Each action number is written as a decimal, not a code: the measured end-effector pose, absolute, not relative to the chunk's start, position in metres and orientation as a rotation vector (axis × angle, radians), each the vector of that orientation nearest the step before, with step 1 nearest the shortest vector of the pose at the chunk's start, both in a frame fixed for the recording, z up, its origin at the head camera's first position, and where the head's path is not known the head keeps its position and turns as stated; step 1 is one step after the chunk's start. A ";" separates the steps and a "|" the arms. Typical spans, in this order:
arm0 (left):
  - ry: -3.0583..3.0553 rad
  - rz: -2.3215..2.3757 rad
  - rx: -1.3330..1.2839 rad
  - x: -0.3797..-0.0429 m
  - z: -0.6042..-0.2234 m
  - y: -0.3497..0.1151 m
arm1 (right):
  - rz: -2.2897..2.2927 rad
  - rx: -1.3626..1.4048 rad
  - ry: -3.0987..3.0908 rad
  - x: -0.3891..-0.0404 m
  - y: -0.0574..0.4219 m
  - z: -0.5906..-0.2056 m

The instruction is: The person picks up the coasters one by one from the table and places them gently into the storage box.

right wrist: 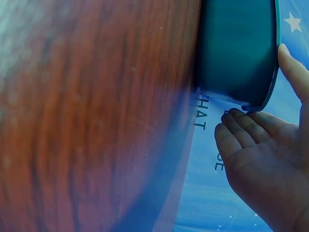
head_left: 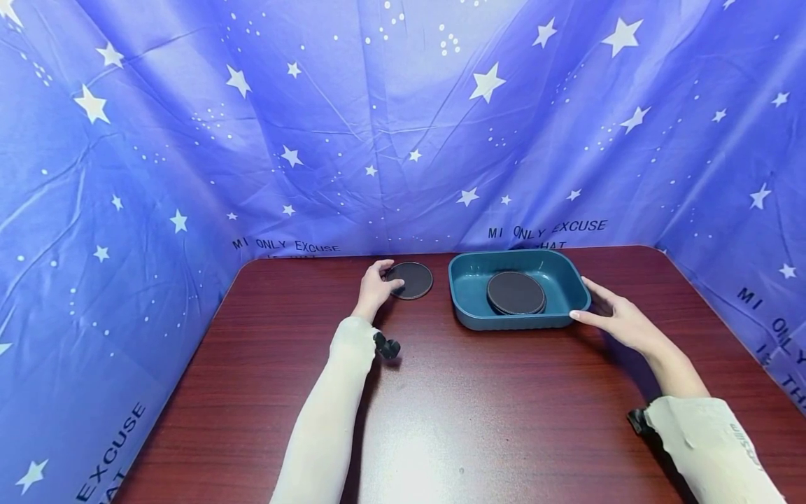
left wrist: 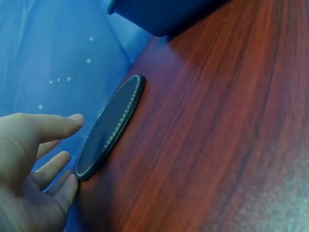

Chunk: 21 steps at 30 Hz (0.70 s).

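Note:
A round black coaster (head_left: 412, 281) with pale edge stitching (left wrist: 111, 128) lies flat on the table. My left hand (head_left: 376, 285) is at its left side, thumb over its top and the other fingers by its far edge. In the left wrist view this hand (left wrist: 36, 169) has its thumb apart from the fingers, fingertips right at the coaster's rim. My right hand (head_left: 620, 320) is at the right end of a teal rectangular bin (head_left: 516, 323), thumb at the rim and fingers extended along the end wall. Inside the bin sits a dark round coaster stack (head_left: 516, 292).
The dark red wood-grain table (head_left: 415, 406) ends at the back and sides against a blue star-printed curtain (head_left: 378, 140). The bin stands near the back edge, to the right of the loose coaster. Black wrist mounts sit on both sleeves.

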State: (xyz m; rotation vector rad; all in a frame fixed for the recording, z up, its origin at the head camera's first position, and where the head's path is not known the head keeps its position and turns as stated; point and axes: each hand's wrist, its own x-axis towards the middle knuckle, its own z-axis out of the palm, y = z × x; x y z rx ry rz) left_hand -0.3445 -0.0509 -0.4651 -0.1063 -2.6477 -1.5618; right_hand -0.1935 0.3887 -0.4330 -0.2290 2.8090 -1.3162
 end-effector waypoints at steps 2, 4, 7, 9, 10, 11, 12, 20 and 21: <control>-2.682 -1.507 -0.108 -0.344 -0.467 -0.051 | -1.316 -0.230 2.809 -0.193 0.389 -0.433; -2.718 -1.438 -0.141 -0.344 -0.468 -0.050 | -1.313 -0.229 2.810 -0.193 0.388 -0.433; -2.778 -1.315 -0.206 -0.343 -0.469 -0.047 | -1.311 -0.225 2.810 -0.193 0.388 -0.432; -2.826 -1.226 -0.232 -0.341 -0.469 -0.044 | -1.308 -0.225 2.812 -0.194 0.388 -0.433; -2.846 -1.196 -0.234 -0.340 -0.469 -0.043 | -1.306 -0.225 2.813 -0.194 0.388 -0.433; -2.865 -1.162 -0.233 -0.340 -0.469 -0.042 | -1.304 -0.225 2.813 -0.194 0.388 -0.433; -2.883 -1.131 -0.227 -0.339 -0.469 -0.041 | -1.305 -0.226 2.813 -0.194 0.388 -0.434; -2.900 -1.156 -0.158 -0.334 -0.465 -0.035 | -1.301 -0.232 2.830 -0.194 0.389 -0.434; -2.898 -1.170 -0.148 -0.334 -0.465 -0.034 | -1.302 -0.234 2.832 -0.194 0.389 -0.434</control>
